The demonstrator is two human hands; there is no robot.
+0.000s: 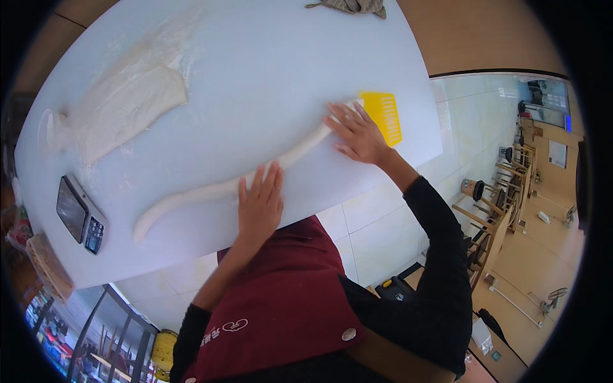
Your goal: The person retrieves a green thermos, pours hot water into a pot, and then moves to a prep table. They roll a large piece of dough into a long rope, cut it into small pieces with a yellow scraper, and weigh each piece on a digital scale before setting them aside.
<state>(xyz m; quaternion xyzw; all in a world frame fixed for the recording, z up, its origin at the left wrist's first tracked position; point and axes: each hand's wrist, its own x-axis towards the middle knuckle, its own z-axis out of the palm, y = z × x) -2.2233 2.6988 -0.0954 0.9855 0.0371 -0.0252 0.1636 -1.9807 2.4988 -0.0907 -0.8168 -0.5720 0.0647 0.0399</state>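
Observation:
A long pale rope of dough (220,190) lies across the white worktop, curving from near the scale up to the right. My left hand (260,199) rests on the middle of the rope, palm down, fingers stretched out. Near the rope's right end, my right hand (357,134) lies flat over the dough with its fingers spread. The bit of dough beneath each hand is hidden. Just beyond my right fingertips is a yellow slotted plastic scraper (383,118), close to the rope's end.
A large flat slab of dough (128,112) lies at the far left amid scattered flour. A digital scale (80,214) stands near the left edge. At the back lies a crumpled grey-brown cloth (357,5). The worktop's front edge (357,190) runs before my maroon apron.

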